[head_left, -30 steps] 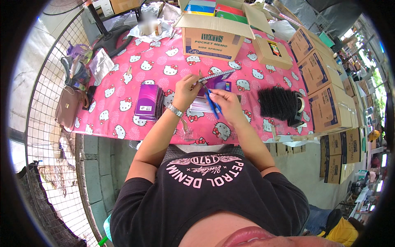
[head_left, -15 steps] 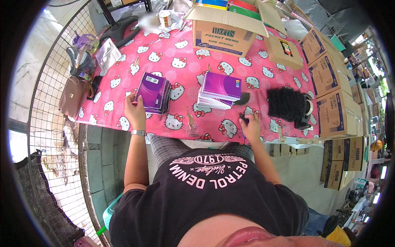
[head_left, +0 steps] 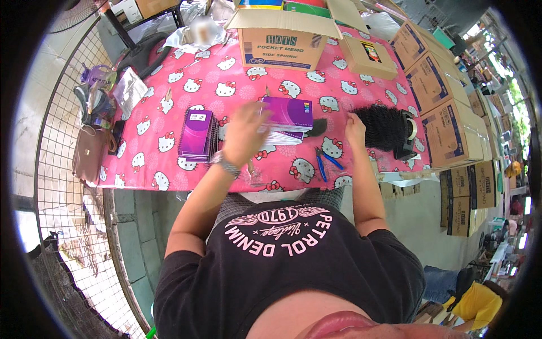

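Note:
My left hand (head_left: 247,134), smeared by motion, reaches over the left side of a stack of purple-covered notebooks (head_left: 289,113) with white pages and holes punched along one edge. Its fingers are too blurred to read. To the right, my right hand (head_left: 355,131) pinches at the left ends of a heap of black spiral binding coils (head_left: 379,126). Blue-handled pliers (head_left: 327,164) lie on the table between my arms. A neat pile of purple notebooks bound with black coils (head_left: 197,133) stands left of my left hand.
An open cardboard box (head_left: 282,48) holding colourful notebooks stands at the back, beside a flat brown box (head_left: 368,58). Taped cartons (head_left: 446,133) are stacked on the right. A tape dispenser (head_left: 407,138) sits by the coils; a brown pouch (head_left: 88,152) hangs at the left.
My left hand has left the bound pile and moved right to the unbound stack. My right hand has let go of the pliers and moved up to the coils. The whole view has shifted slightly.

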Available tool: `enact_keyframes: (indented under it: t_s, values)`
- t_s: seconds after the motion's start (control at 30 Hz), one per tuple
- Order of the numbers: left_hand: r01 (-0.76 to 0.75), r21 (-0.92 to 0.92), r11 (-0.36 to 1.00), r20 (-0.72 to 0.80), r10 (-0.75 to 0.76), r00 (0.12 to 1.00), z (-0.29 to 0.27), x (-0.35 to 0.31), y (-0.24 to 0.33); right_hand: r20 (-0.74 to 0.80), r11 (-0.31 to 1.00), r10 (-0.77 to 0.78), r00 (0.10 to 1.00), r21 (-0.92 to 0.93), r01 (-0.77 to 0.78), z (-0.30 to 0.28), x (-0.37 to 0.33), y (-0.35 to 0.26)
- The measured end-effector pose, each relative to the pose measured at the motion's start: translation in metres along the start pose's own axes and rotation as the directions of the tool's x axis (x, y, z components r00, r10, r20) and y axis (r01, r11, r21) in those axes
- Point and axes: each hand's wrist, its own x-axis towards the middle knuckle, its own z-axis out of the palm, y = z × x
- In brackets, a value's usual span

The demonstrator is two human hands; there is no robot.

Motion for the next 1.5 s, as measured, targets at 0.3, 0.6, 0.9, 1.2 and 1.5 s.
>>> enact_keyframes:
  t_s: [0.3, 0.6, 0.9, 1.2, 1.5]
  values:
    - [-0.280, -0.061, 0.958, 0.477, 0.274, 0.835, 0.026, 0.038, 0.010, 0.087, 0.906, -0.323, 0.942, 0.318, 0.281, -0.063, -0.014, -0.129]
    - [-0.107, 0.047, 0.993, 0.238, 0.093, 0.967, 0.021, 0.075, 0.013, 0.069, 0.870, -0.431, 0.900, 0.299, 0.393, -0.047, -0.008, -0.168]
    - [-0.100, 0.066, 0.993, 0.130, 0.090, 0.987, 0.040, 0.071, 0.016, 0.151, 0.862, -0.413, 0.898, 0.382, 0.332, -0.049, -0.003, -0.172]
    - [-0.098, 0.042, 0.994, 0.124, 0.092, 0.988, 0.036, 0.063, 0.024, 0.059, 0.739, -0.603, 0.796, 0.416, 0.530, -0.051, -0.005, -0.164]
    - [-0.140, 0.059, 0.988, 0.173, 0.128, 0.977, 0.040, 0.064, 0.049, 0.242, 0.863, -0.491, 0.837, 0.266, 0.430, -0.075, -0.006, -0.180]
